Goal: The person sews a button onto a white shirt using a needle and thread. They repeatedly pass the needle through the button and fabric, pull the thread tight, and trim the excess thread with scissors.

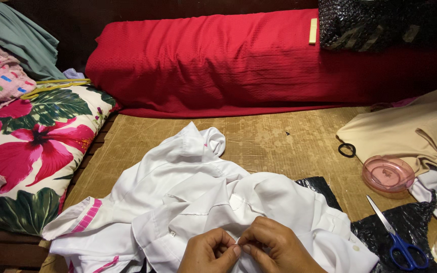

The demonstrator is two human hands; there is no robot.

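Observation:
A crumpled white garment [188,192] with pink trim lies on the worn wooden table [279,136]. At the bottom edge of the head view my left hand [208,253] and my right hand [274,247] meet over it. The fingertips of both hands pinch a small fold of the white cloth between them. Whether something small, such as a needle, is also held there cannot be seen. A white button [355,247] shows on the garment just right of my right hand.
Blue-handled scissors [398,237] lie on black plastic [400,222] at the right, near a round pink lid [388,173] and a black hair tie [346,149]. Beige cloth [410,131] is further right. A red fabric bolt [228,60] runs along the back. A floral pillow [36,146] sits left.

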